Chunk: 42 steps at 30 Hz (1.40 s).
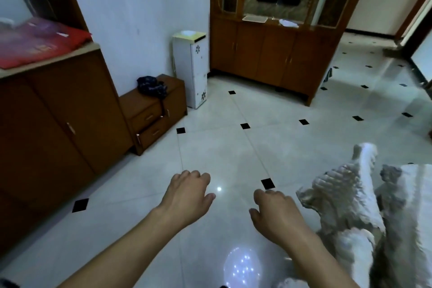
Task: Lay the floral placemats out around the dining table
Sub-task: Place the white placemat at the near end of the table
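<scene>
Seemingly between errands, both hands hang empty over the floor. Left hand (187, 196) — fingers loosely curled, palm down, gripping nothing; right hand (275, 213) — likewise relaxed and half-curled, nothing in its grip. The two are held forward at about the same height and near each other, a posture that reads as walking or turning rather than reaching, since no object lies under either palm.

Below them spreads the pale tiled floor (233, 147), set with small black diamond insets. Just right of the right hand, a pale lacy cover (346, 196) drapes a piece of furniture — whether chair or table edge cannot be told. To the left stands a brown cabinet (58, 128) whose top carries folded red cloth (35, 44); beside it sits a low drawer unit (154, 114) with a dark bundle (152, 85) on top, then a narrow white stand (190, 70). A tall glazed cupboard (275, 30) fills the far wall.

No floral placemats and no clear dining tabletop are visible; judged from this, the mats must first be fetched.
</scene>
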Each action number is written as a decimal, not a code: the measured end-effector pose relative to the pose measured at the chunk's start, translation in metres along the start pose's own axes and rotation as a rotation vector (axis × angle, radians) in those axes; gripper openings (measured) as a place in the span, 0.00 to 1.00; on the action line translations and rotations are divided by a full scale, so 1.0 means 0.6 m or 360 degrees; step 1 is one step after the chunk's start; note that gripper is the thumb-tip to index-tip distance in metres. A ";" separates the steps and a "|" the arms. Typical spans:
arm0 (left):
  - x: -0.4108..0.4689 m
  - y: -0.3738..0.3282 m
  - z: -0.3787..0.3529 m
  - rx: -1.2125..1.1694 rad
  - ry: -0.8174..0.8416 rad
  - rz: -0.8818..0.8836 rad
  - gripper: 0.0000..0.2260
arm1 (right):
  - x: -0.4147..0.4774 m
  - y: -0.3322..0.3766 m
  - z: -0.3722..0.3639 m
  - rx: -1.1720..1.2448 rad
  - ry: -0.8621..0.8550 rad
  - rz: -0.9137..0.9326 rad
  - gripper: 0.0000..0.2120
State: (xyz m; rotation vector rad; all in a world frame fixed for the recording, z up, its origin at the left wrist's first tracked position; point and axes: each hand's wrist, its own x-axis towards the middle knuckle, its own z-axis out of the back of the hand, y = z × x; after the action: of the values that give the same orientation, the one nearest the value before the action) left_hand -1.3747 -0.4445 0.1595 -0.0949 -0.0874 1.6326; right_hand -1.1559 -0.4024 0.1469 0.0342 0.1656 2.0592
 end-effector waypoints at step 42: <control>1.430 -0.215 0.025 0.0037 0.0092 -0.0812 0.19 | 0.967 -0.704 0.177 0.0115 -0.0157 -0.1218 0.13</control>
State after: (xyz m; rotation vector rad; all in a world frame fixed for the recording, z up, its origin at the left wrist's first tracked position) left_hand -1.3027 0.4198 0.1820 -0.0930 -0.0432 1.1204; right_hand -1.0522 0.3153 0.1691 0.1004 0.1603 1.2847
